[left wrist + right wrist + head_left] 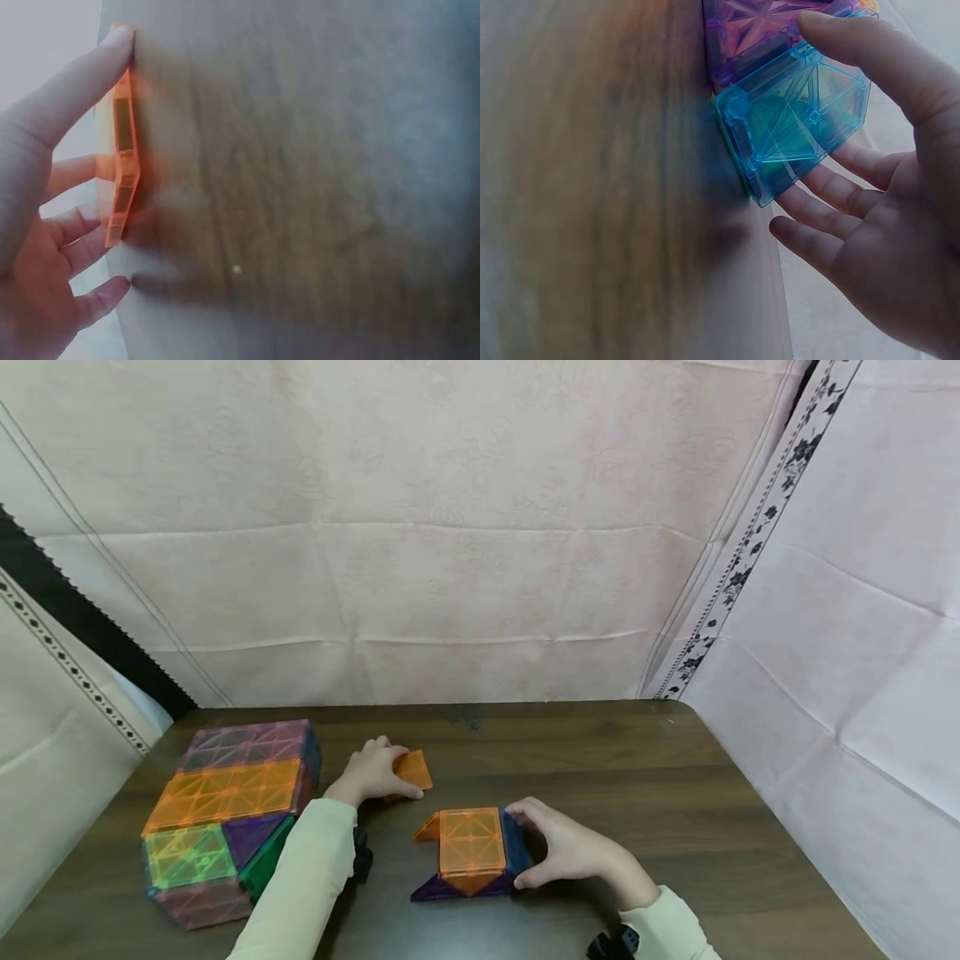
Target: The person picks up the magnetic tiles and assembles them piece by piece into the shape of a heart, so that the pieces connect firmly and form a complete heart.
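Observation:
Toward the back of the table, my left hand (372, 772) pinches an orange translucent magnetic tile piece (414, 768). The left wrist view shows this orange piece (125, 135) edge-on, bent at an angle, with the thumb at one end and fingers behind it. My right hand (564, 846) holds the right side of a small magnetic tile model (471, 841). That model has an orange square on top, a purple point at the front left and an orange piece at the back left. In the right wrist view its blue tile (810, 116) lies between thumb and fingers, beside a purple tile (761, 34).
A larger block of magnetic tiles (225, 793), in pink, orange, green and purple, stands left of my left forearm. The brown wooden table (675, 877) has rounded back corners. White cloth (450, 568) hangs behind it and on both sides.

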A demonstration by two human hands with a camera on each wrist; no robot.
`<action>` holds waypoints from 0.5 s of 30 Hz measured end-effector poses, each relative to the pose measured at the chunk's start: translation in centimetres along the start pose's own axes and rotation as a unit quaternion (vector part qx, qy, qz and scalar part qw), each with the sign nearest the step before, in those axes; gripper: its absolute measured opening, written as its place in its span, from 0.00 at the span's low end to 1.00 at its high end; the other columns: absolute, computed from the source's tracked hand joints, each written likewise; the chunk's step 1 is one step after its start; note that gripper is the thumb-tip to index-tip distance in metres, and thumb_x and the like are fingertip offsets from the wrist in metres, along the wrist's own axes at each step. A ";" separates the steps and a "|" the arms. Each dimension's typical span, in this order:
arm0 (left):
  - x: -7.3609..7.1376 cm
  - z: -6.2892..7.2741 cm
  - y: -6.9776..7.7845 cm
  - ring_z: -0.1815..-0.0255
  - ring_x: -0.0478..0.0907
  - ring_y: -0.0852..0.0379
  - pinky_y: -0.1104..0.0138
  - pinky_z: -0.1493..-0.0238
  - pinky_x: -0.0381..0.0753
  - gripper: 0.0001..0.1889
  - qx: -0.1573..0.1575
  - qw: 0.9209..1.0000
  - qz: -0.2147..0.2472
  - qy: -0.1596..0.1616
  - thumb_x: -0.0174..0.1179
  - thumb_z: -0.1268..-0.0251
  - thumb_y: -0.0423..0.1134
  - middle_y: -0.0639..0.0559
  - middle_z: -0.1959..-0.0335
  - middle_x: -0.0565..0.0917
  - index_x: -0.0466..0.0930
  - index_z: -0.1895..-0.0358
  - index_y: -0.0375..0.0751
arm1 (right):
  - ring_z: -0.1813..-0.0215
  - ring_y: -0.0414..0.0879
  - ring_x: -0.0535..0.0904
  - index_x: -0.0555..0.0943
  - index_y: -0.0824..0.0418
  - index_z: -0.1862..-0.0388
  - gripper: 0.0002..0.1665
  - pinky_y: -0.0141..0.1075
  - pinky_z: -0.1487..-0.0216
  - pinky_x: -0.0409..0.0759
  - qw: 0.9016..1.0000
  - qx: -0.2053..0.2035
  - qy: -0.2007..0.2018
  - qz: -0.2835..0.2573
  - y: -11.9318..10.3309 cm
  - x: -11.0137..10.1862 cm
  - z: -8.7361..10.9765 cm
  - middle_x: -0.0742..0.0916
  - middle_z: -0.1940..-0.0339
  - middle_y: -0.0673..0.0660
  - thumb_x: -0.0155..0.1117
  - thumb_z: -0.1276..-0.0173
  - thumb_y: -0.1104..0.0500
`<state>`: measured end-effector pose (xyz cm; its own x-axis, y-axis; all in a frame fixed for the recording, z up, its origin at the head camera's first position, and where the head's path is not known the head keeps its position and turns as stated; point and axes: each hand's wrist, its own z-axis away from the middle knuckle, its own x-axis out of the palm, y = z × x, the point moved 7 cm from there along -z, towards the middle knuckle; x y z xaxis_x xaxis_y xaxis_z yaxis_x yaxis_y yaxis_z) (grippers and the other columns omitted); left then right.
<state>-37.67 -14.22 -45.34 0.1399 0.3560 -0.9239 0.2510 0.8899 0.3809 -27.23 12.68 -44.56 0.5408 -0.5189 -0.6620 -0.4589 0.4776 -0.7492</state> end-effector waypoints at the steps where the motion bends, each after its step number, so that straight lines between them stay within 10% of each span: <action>1: 0.0 0.1 0.2 0.52 0.68 0.45 0.47 0.49 0.67 0.44 0.005 1.000 -0.003 0.000 0.72 0.56 0.62 0.43 0.51 0.72 0.74 0.37 0.36 | 0.35 0.51 0.69 0.64 0.56 0.33 0.47 0.43 0.35 0.69 1.000 0.000 0.000 0.001 0.0 0.0 0.0 0.71 0.38 0.52 0.76 0.47 0.47; 15: -1.8 3.2 2.0 0.57 0.73 0.51 0.56 0.53 0.80 0.40 0.017 0.988 0.119 0.092 0.76 0.59 0.54 0.46 0.52 0.75 0.74 0.43 0.34 | 0.35 0.51 0.69 0.64 0.56 0.32 0.48 0.43 0.34 0.68 1.000 0.005 -0.002 -0.002 0.0 0.0 -0.1 0.72 0.39 0.50 0.77 0.48 0.47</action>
<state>-34.38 -13.99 -42.76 0.0229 0.6034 -0.7971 0.2638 0.7655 0.5869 -27.24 12.61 -44.57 0.5459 -0.5183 -0.6584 -0.4487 0.4828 -0.7521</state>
